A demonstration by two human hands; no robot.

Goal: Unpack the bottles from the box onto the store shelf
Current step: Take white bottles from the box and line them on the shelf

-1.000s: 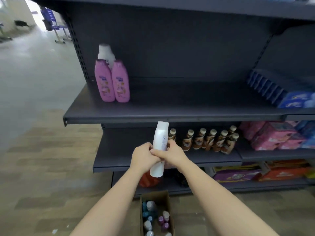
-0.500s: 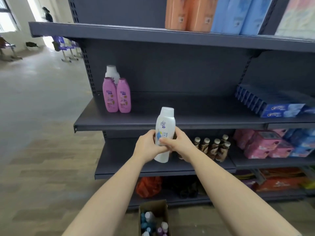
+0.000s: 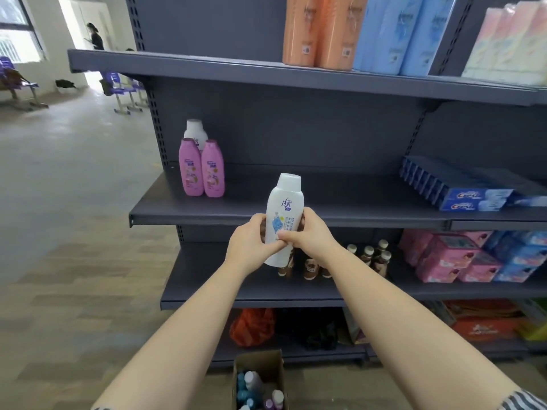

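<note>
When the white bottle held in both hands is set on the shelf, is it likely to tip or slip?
The white bottle is tall and narrow, so it may tip if nudged. Its glossy plastic is probably slippery; the left hand and right hand both grip it. It seems stiff, undented.

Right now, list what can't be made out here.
Head view:
- box: cut off by the bottom edge; bottles left uncountable.
- rear white bottle: mostly hidden by pink bottles.
- held bottle: label's lower part covered by left hand and right hand.
- brown bottles: some hidden behind the held bottle.
</note>
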